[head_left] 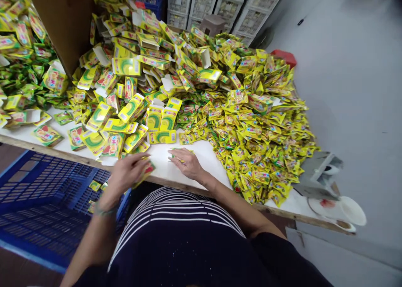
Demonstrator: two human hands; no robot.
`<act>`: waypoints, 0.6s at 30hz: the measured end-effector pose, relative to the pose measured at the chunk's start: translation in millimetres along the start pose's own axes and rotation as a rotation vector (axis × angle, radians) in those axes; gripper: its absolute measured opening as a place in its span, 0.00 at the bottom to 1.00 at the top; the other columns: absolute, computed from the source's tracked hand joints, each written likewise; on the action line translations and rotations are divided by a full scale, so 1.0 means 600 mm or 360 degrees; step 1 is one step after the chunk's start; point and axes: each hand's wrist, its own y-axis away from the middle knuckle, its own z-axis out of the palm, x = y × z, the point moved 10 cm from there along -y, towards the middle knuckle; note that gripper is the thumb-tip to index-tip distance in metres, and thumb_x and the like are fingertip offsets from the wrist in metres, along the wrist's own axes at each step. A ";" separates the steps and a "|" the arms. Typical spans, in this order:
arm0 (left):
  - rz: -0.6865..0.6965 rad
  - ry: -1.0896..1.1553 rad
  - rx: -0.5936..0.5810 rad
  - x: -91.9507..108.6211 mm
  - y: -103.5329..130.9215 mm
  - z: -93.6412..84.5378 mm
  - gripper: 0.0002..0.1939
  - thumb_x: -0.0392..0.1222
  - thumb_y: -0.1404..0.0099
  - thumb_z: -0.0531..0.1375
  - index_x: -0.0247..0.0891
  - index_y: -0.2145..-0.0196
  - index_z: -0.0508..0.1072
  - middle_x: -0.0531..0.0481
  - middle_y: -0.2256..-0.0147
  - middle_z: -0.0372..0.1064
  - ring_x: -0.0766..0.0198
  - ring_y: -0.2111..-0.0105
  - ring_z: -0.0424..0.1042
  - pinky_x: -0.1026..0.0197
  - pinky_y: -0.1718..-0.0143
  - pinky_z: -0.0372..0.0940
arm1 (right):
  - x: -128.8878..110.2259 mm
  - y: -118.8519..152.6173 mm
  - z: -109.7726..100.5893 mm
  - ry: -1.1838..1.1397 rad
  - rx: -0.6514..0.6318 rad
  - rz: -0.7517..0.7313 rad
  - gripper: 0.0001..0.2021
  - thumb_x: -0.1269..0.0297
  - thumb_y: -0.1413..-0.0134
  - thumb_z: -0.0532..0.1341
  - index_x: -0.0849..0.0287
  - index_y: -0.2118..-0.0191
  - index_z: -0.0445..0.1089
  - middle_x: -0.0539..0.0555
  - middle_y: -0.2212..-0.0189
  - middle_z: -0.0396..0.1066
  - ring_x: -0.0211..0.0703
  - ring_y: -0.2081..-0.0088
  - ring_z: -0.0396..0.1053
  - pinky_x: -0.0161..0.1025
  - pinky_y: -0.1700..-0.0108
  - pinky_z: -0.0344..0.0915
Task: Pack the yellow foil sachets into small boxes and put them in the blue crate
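Observation:
At the table's front edge my left hand (pixel 129 172) is closed on a small yellow carton (pixel 148 169), whose red and green print shows beside the fingers. To its right, my right hand (pixel 187 163) rests low over the white tabletop (pixel 160 155) with its fingers bent together. A bit of a green and yellow sachet shows at its fingertips, mostly hidden by them. Just beyond the hands lie several yellow cartons (pixel 161 136), some standing with white flaps raised. A large heap of yellow sachets (pixel 260 132) spreads to the right.
A blue crate (pixel 37 203) with a few packets inside stands below the table at left. A cardboard divider (pixel 56 27) splits the carton piles. At right are a grey metal device (pixel 317 176) and a white dish (pixel 353 211). White crates (pixel 201 4) are stacked behind.

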 end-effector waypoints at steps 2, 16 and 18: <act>-0.0021 -0.0637 0.0019 -0.009 0.022 -0.076 0.14 0.53 0.41 0.64 0.48 0.60 0.82 0.47 0.67 0.80 0.51 0.69 0.76 0.55 0.65 0.66 | 0.036 -0.010 -0.034 0.0075 0.0139 0.0134 0.14 0.61 0.36 0.59 0.53 0.51 0.78 0.57 0.56 0.80 0.49 0.54 0.76 0.47 0.49 0.70; -0.0043 -0.0580 -0.0301 0.048 -0.040 0.171 0.20 0.57 0.32 0.57 0.38 0.69 0.76 0.45 0.73 0.75 0.56 0.70 0.75 0.60 0.68 0.60 | 0.087 0.043 -0.052 0.0657 -0.0188 0.0393 0.34 0.55 0.47 0.68 0.61 0.37 0.64 0.65 0.48 0.72 0.58 0.47 0.68 0.54 0.43 0.66; -0.0186 -0.0383 -0.0299 0.028 -0.048 0.187 0.21 0.60 0.34 0.58 0.38 0.68 0.76 0.46 0.74 0.75 0.55 0.70 0.75 0.60 0.69 0.60 | 0.077 0.053 -0.059 0.0584 0.0057 0.0454 0.31 0.54 0.46 0.67 0.59 0.38 0.66 0.63 0.51 0.73 0.57 0.49 0.70 0.52 0.45 0.68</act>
